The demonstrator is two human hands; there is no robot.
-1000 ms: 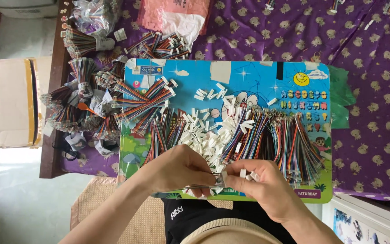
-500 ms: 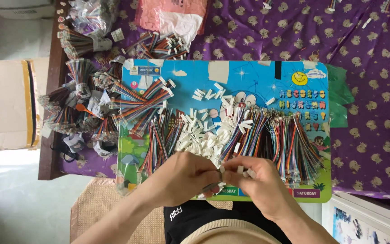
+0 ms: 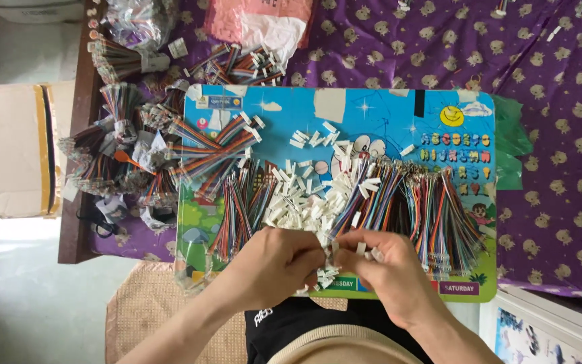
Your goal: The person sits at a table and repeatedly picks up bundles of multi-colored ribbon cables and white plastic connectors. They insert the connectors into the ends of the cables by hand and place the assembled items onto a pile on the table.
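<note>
Both hands are held together at the near edge of the colourful cartoon board (image 3: pixel 385 114), just in front of the heap of white plastic connectors (image 3: pixel 304 202). The left hand (image 3: pixel 274 266) is closed, with its fingertips pinched toward the right hand (image 3: pixel 385 269); a small white connector (image 3: pixel 331 248) seems to be gripped between the two, though the piece is mostly hidden by the fingers. The right fingers are curled as well, and one or two more white connectors (image 3: pixel 372 253) are seen lying against them. Compared with a second ago, the hands have been shifted a little away from the body, closer to the heap, and pressed more tightly together, so a fitting of wire into connector is judged to be under way. The loose coloured wires (image 3: pixel 432 216) are spread just beyond the right hand, and finished wire bundles (image 3: pixel 217 152) are laid at the left of the board.
</note>
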